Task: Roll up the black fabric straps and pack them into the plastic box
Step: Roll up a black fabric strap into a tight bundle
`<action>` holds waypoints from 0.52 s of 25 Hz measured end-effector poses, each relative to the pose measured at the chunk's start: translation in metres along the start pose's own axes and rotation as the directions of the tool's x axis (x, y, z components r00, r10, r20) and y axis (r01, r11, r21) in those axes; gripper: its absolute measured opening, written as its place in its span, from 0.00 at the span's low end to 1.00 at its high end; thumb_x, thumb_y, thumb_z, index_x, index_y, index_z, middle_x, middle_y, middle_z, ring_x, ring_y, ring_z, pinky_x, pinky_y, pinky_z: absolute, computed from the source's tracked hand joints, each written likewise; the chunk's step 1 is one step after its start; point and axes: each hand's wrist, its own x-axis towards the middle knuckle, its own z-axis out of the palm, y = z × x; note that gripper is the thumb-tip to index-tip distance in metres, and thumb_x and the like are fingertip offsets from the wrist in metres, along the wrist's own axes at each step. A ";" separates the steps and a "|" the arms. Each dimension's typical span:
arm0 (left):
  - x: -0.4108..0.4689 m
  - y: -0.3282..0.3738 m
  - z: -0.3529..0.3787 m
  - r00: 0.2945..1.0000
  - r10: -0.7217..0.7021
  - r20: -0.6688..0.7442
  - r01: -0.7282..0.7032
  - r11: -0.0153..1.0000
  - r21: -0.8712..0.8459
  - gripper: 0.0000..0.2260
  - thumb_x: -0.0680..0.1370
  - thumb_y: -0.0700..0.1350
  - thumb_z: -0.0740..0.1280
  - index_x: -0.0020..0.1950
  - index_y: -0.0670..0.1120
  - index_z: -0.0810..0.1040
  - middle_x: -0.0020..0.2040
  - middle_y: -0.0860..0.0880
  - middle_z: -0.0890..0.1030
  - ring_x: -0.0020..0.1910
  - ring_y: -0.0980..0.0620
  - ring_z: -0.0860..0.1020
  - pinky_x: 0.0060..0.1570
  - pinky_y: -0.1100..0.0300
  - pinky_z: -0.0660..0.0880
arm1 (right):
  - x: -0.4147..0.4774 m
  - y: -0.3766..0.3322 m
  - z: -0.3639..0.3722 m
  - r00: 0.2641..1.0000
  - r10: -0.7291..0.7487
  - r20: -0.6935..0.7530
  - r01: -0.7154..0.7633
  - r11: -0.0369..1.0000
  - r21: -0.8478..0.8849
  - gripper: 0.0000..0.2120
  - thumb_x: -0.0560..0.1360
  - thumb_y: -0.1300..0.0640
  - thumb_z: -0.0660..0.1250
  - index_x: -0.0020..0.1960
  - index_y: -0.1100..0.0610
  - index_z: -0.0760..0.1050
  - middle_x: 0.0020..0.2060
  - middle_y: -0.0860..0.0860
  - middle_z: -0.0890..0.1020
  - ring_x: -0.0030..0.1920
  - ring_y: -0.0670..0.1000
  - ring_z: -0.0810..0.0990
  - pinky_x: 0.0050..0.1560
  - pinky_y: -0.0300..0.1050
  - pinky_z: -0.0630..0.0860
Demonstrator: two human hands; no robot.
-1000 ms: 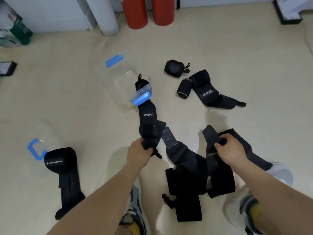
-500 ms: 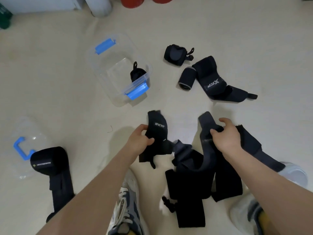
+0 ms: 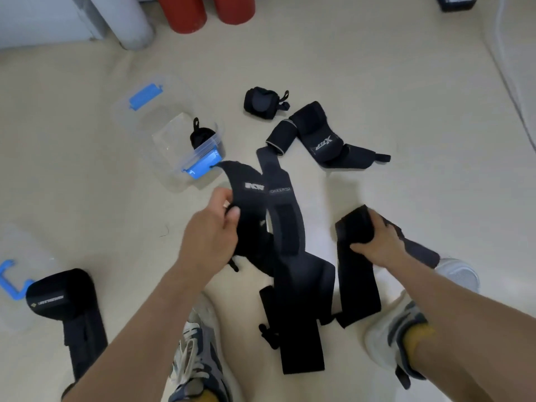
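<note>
My left hand grips a long black strap with white lettering, lifted off the floor. My right hand clutches the folded end of another black strap. A third strap lies between my hands and runs down to the floor. The clear plastic box with blue latches stands beyond my left hand and holds one rolled strap. A rolled strap and a half-rolled strap with a logo lie further out on the floor.
The clear lid with a blue handle lies at the left, with a partly rolled strap on it. My two shoes are at the bottom. Red cylinders and a grey pipe stand at the back.
My left hand has lifted its strap higher and spread it out. My right hand has moved right and gathered its strap's end into a fold.
</note>
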 end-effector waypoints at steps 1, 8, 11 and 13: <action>-0.005 0.004 0.008 0.997 -0.027 0.066 0.033 0.996 -0.084 0.04 0.82 0.42 0.60 0.53 0.51 0.68 0.36 0.47 0.80 0.30 0.45 0.75 0.28 0.62 0.71 | 0.000 0.002 0.014 0.999 -0.042 -0.011 0.041 0.999 -0.017 0.43 0.71 0.48 0.73 0.79 0.41 0.52 0.72 0.60 0.65 0.70 0.65 0.65 0.68 0.60 0.67; -0.008 0.011 0.009 0.913 -0.335 0.234 0.409 0.766 -0.496 0.07 0.82 0.40 0.62 0.54 0.49 0.77 0.47 0.43 0.85 0.48 0.40 0.83 0.47 0.44 0.81 | -0.035 -0.068 -0.003 0.972 -0.172 0.159 -0.019 0.616 0.787 0.04 0.65 0.65 0.67 0.36 0.57 0.75 0.30 0.53 0.78 0.36 0.55 0.77 0.35 0.43 0.72; -0.010 0.037 -0.023 0.902 -0.362 0.234 0.423 0.644 -0.637 0.07 0.82 0.38 0.62 0.55 0.49 0.75 0.46 0.44 0.84 0.39 0.46 0.82 0.41 0.51 0.78 | -0.080 -0.101 -0.078 0.897 -0.420 0.141 0.070 0.449 0.891 0.15 0.58 0.68 0.63 0.44 0.64 0.75 0.36 0.57 0.77 0.40 0.57 0.76 0.35 0.43 0.71; -0.021 0.062 -0.048 0.927 -0.320 0.198 0.364 0.628 -0.688 0.11 0.81 0.38 0.62 0.56 0.54 0.73 0.47 0.44 0.82 0.37 0.47 0.79 0.39 0.52 0.75 | -0.123 -0.121 -0.123 0.766 -0.637 0.080 0.243 0.403 0.882 0.24 0.55 0.69 0.62 0.51 0.65 0.76 0.43 0.58 0.79 0.44 0.57 0.78 0.39 0.44 0.74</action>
